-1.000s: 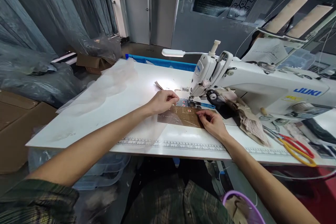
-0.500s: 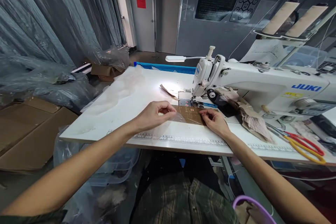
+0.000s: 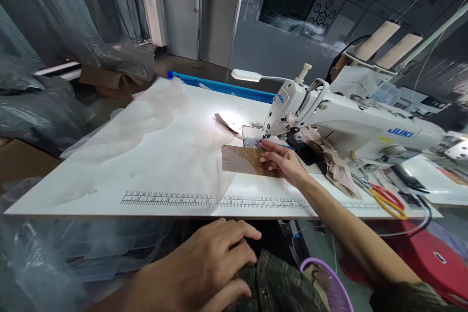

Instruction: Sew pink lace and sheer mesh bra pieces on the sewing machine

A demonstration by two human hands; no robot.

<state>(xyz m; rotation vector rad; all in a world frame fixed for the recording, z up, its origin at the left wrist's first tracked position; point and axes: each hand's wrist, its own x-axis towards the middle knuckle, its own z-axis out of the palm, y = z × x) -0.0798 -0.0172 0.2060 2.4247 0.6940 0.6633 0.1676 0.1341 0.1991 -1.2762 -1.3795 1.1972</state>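
Note:
A brown rectangular piece (image 3: 243,160) lies flat on the white sewing table (image 3: 153,156), in front of the needle of a white JUKI sewing machine (image 3: 340,119). My right hand (image 3: 283,161) rests on the right end of this piece, fingers spread and pressing it down near the presser foot. My left hand (image 3: 212,263) is off the table, down on my lap over the plaid fabric of my clothing, fingers loosely apart and holding nothing. A sheer translucent fabric (image 3: 146,131) spreads over the left half of the table and partly under the brown piece.
Scissors with red and yellow handles (image 3: 389,200) lie right of the machine, beside crumpled beige fabric (image 3: 332,163). A lamp (image 3: 246,75) lights the needle area. A printed ruler (image 3: 212,201) runs along the table's front edge. Plastic-wrapped bundles (image 3: 44,102) and cardboard stand left; a purple-rimmed bin (image 3: 329,282) sits below.
My left hand has left the brown piece and dropped to my lap. My right hand has shifted up toward the presser foot. The camera view has swung left and lower.

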